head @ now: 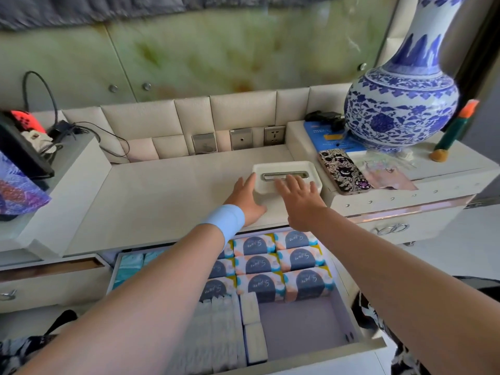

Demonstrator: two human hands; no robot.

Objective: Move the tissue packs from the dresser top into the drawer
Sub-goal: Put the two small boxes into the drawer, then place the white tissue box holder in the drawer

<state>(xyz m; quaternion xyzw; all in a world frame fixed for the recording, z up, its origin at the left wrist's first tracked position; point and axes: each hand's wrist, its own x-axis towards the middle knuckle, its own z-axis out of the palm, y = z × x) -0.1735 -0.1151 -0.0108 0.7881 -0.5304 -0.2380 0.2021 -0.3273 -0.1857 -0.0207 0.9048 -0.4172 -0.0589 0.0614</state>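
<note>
A white tissue box (313, 171) with a silver slot stands on the dresser top (162, 190). My left hand (247, 198), with a blue wristband, lies flat against the box's left side, fingers straight. My right hand (299, 196) reaches over the box's front, its straight fingers touching the top near the slot. Below, the open drawer (311, 328) holds several patterned tissue packs (303, 258) in rows, teal packs (131, 266) at the left and white packs (250, 307) in front.
A big blue-and-white vase (403, 96) stands on the raised right ledge, with a phone (343, 171), a blue box (327, 139) and a green bottle (454, 133). Cables, a charger (62, 128) and a screen (21, 150) sit on the left ledge. Wall sockets (274, 135) lie behind.
</note>
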